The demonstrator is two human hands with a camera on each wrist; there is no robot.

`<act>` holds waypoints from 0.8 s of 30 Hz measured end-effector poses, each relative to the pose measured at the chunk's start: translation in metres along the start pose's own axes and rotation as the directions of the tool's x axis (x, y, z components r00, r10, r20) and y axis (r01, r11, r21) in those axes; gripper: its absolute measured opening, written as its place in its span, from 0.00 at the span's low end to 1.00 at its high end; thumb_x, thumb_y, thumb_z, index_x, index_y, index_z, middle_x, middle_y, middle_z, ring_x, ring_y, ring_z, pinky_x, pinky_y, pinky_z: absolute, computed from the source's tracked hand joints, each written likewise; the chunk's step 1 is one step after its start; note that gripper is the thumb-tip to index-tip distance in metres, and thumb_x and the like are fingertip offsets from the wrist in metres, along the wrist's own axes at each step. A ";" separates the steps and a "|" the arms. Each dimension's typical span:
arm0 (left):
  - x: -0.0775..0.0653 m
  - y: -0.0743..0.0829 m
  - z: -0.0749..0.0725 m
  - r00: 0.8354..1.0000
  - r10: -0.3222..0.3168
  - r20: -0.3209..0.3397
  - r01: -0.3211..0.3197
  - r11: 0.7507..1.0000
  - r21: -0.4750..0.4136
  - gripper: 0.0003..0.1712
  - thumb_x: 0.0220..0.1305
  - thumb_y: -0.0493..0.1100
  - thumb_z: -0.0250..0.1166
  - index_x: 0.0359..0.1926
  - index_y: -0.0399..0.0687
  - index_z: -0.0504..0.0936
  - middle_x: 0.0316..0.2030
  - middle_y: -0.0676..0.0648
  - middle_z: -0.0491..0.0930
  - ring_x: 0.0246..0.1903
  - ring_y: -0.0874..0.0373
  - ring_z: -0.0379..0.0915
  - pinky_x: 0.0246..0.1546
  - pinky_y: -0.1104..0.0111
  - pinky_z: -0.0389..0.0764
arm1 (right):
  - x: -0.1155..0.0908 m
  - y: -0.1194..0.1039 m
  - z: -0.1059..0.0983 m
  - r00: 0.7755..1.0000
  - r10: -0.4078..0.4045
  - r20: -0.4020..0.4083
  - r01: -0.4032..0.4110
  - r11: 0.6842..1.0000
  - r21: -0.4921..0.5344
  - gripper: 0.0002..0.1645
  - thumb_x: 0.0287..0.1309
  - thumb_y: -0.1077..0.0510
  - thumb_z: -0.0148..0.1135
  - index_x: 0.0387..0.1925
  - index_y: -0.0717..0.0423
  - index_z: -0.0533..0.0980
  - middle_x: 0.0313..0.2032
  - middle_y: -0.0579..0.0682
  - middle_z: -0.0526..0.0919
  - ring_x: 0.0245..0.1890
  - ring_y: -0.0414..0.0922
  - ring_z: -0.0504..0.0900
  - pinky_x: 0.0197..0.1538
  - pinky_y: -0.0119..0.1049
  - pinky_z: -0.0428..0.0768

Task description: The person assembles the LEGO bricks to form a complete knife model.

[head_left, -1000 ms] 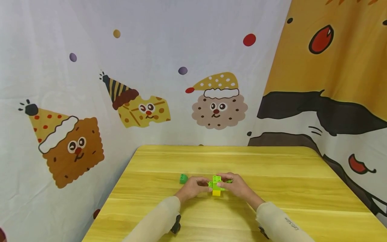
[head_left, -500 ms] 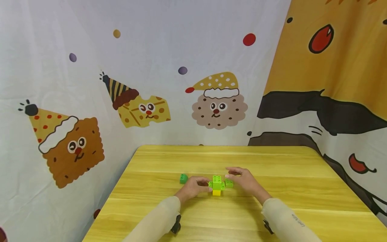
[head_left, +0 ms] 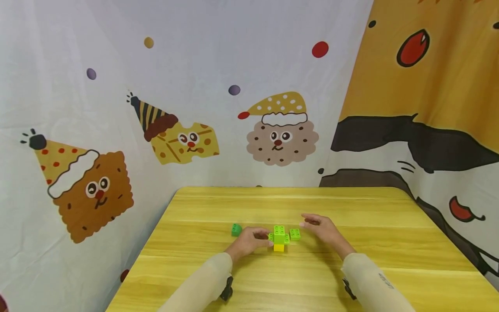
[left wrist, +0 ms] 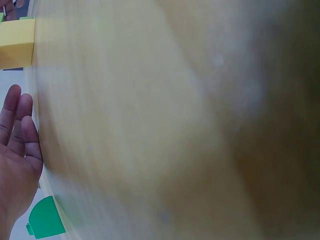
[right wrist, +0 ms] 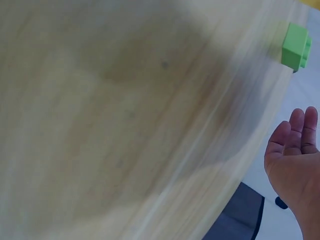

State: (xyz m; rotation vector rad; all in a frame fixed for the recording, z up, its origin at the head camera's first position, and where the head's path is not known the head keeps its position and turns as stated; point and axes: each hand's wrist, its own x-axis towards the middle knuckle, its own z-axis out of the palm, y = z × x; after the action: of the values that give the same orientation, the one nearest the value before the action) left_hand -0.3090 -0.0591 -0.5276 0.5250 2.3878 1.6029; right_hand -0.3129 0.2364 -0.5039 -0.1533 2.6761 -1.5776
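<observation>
While a person's left hand (head_left: 251, 239) is held close at the left side of an upright block stack (head_left: 279, 236), its outer fingers are seen loosely extended in the left wrist view; whether its thumb and forefinger are pinched on the stack cannot be told. The right hand (head_left: 321, 227) is positioned well to the right of the stack, its fingers loosely curved and parted from the thumb. Between the two sets of fingers, the light-green stack is flanked by a studded side piece (head_left: 286, 238) on either side and supported by a yellow block (head_left: 278, 248) at its base. Between the stack and the right fingertips, a four-studded light-green brick (head_left: 295, 234) is laid on the bench (head_left: 273, 286). Just behind the left hand, opposite its fingertips, a rounded green brick (head_left: 236, 229) is set. Farther from the fingers, the forearms are covered by cream sleeves (head_left: 200, 281), the right one lettered. Past the bench's far edge, a hanging backdrop (head_left: 202, 65) is printed with hatted snack characters (head_left: 189, 149).
</observation>
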 end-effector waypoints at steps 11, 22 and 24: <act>0.001 -0.001 -0.001 1.000 0.000 0.003 0.000 1.000 0.026 0.18 0.59 0.49 0.74 0.49 0.53 0.86 0.39 0.54 0.82 0.40 0.58 0.76 0.42 0.63 0.78 | 0.004 0.010 0.005 0.999 0.027 0.046 -0.026 0.999 -0.036 0.31 0.65 0.51 0.66 0.66 0.59 0.72 0.59 0.60 0.77 0.56 0.54 0.76 0.56 0.52 0.74; 0.001 0.000 -0.001 1.000 0.002 0.009 -0.002 0.999 0.038 0.17 0.59 0.50 0.74 0.49 0.53 0.86 0.39 0.55 0.82 0.39 0.59 0.75 0.41 0.65 0.78 | 0.002 0.016 0.011 0.994 0.067 0.086 -0.067 0.998 -0.005 0.33 0.60 0.51 0.70 0.64 0.59 0.74 0.59 0.60 0.77 0.60 0.57 0.74 0.61 0.54 0.71; 0.001 0.000 -0.001 1.000 -0.006 0.012 0.005 0.999 0.039 0.18 0.59 0.51 0.74 0.49 0.53 0.86 0.39 0.55 0.82 0.40 0.59 0.75 0.42 0.65 0.78 | 0.002 0.018 0.013 0.994 0.068 0.081 -0.067 0.998 -0.012 0.32 0.59 0.52 0.71 0.62 0.59 0.75 0.57 0.58 0.79 0.57 0.55 0.75 0.60 0.53 0.72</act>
State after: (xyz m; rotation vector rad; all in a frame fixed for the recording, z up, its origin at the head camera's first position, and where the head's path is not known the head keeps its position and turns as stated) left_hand -0.3101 -0.0599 -0.5268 0.5329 2.4137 1.5497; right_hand -0.3154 0.2334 -0.5258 -0.1228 2.5988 -1.5064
